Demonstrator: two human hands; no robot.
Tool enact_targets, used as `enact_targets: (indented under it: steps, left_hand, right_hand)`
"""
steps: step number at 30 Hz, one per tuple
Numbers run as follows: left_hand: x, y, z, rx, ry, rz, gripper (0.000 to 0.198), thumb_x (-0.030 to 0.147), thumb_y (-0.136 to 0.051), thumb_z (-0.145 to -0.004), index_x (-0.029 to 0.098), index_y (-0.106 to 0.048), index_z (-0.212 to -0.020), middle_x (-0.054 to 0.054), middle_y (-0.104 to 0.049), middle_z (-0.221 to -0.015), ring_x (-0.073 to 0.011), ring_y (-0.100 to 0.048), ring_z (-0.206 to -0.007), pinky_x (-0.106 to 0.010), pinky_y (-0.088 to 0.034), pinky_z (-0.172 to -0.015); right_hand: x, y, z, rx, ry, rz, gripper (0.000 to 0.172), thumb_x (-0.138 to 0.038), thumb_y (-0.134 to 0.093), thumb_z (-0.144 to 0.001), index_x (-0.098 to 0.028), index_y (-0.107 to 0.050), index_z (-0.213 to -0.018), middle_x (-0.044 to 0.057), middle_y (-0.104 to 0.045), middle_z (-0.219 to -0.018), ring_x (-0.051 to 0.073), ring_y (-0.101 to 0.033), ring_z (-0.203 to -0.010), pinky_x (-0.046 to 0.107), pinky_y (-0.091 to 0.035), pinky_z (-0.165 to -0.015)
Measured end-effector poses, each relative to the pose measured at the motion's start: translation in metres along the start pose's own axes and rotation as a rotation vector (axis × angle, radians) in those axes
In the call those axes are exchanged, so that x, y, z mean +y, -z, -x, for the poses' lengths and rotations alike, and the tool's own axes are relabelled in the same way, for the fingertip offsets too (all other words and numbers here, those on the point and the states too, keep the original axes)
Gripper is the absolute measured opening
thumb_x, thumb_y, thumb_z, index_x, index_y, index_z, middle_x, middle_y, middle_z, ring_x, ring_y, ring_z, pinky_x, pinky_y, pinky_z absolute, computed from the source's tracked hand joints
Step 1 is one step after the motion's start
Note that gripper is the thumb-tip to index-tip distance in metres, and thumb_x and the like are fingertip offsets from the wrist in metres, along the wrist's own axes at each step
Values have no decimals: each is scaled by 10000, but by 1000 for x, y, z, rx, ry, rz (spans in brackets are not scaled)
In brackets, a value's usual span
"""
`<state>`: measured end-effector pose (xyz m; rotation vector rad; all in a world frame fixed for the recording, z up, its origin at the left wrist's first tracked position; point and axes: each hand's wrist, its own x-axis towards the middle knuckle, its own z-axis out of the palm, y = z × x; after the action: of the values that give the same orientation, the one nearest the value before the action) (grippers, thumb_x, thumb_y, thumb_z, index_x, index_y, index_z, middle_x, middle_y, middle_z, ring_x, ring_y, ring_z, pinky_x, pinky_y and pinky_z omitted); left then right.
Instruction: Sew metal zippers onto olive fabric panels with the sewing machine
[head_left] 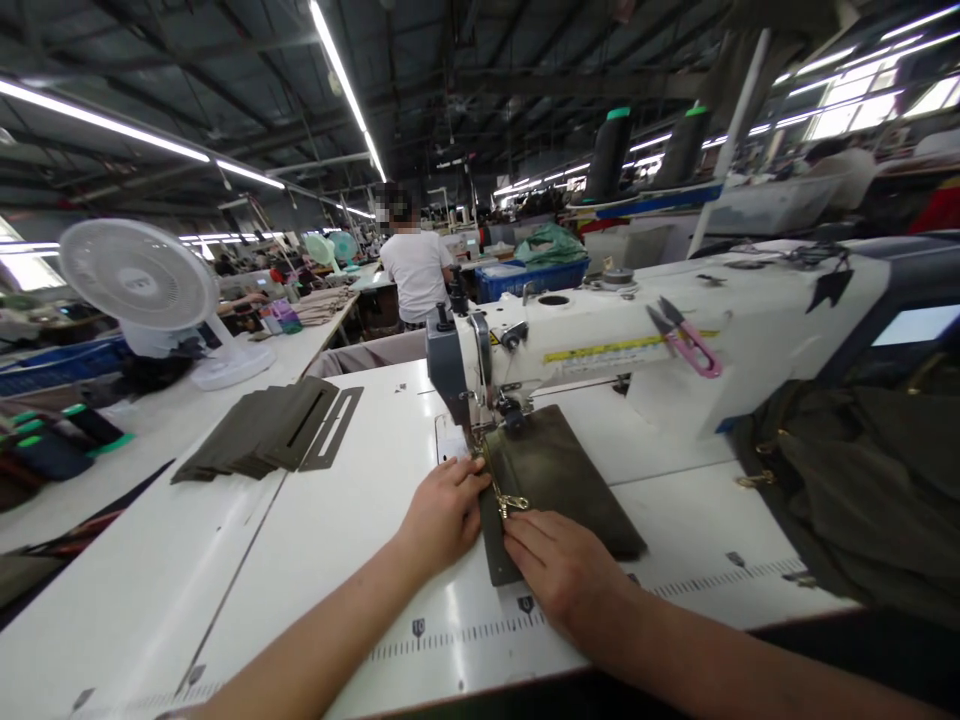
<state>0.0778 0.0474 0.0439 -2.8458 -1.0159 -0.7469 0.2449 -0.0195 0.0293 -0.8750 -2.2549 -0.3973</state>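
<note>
viewing from afar through the head camera, i list the following. one olive cloth piece (577,480): flat on the white table (360,570), upper end beneath the head of the sewing machine (585,330). one gold zipper pull (514,503): on the left part of that cloth, just beside my right fingertips. my left hand (444,512): fingers bent, tips on the cloth's left edge, near the needle area; whether it pinches or merely presses, i cannot tell. my right hand (562,572): fingers together, tips on the cloth below the pull; pinch or light touch, again i cannot tell. one pair of snips (701,355), pink-handled: against the front of the machine's arm. one stack of olive pieces (255,430): fanned out, left of the machine. one heap of olive fabric (862,490): at the right. one white fan (142,275): beyond the stack. one co-worker (416,270), white shirt, back turned: farther off.
</note>
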Motion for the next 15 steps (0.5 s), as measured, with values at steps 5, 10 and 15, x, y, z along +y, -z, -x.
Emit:
enact_targets:
  steps: [5,10,15]
  left_hand:
    - [7,-1,5,36,-31,-24,300,58,-452,-731,147,-629,-956,-97,-649,-1043,-227,-600,-977,-406,-513,-850]
    - [4,-3,0,46,-63,-68,293,48,-463,-721,130,-624,-951,-115,-649,-1032,-238,-601,-975,-416,-519,-843]
    - [1,-1,-5,49,-99,-97,281,40,-453,-720,134,-623,-923,-109,-661,-993,-234,-624,-917,-401,-533,-814]
  right_hand:
    - [0,3,1,113,-7,-24,338,-1,-317,-795,-60,-649,-785,134,-662,-783,194,-607,-733,281,-527,-684]
    - [4,3,-2,97,-15,-79,360,-4,-301,-779,-59,-656,-770,132,-664,-774,197,-613,-716,280,-538,-680]
    - [9,-2,-2,110,-24,-72,359,-14,-303,-800,-55,-660,-797,131,-669,-792,194,-619,-737,276,-534,-723]
